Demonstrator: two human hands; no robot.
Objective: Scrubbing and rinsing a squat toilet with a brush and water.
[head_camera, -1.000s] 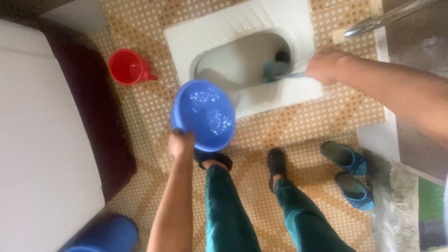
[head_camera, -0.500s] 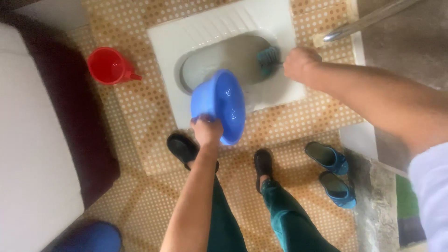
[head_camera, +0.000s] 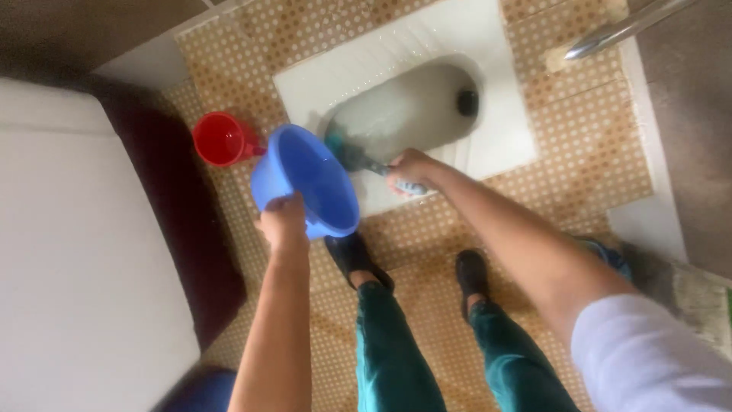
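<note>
Dotted tile floor [head_camera: 579, 137], glossy round blue basin [head_camera: 309, 179]

A round blue plastic basin [head_camera: 309, 179] is tipped on its side, its open mouth turned toward the right and slightly up, so the smooth shiny inside shows. It hangs above the dotted floor just left of the white squat toilet [head_camera: 503, 130], held at its lower rim.

A toilet brush [head_camera: 352, 156] lies slanted across the near left edge of the toilet bowl. Its dark teal bristle head sits inside the wet grey bowl, right beside the basin's rim, and its thin handle runs down and to the right, its far end hidden in the grip.
</note>
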